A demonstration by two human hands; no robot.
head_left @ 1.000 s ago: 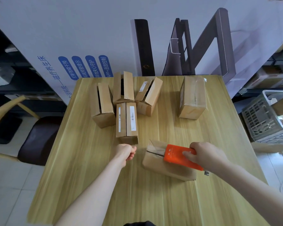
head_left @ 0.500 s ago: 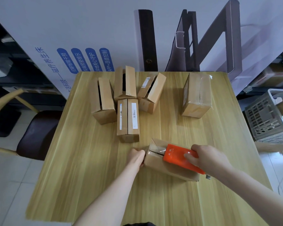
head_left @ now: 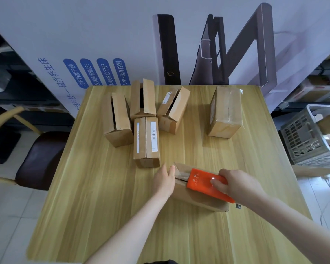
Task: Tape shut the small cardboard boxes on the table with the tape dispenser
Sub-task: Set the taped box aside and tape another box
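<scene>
My left hand (head_left: 164, 182) lies flat, fingers straight, against the 9 o'clock end of the box (head_left: 194, 199) nearest me on the table (head_left: 103, 187). My right hand (head_left: 236, 184) curls round the orange tape dispenser (head_left: 206, 182), which rests on top of that box. Four untaped boxes (head_left: 146, 141) cluster at 11 o'clock; a taped box (head_left: 225, 113) stands at 1 o'clock.
</scene>
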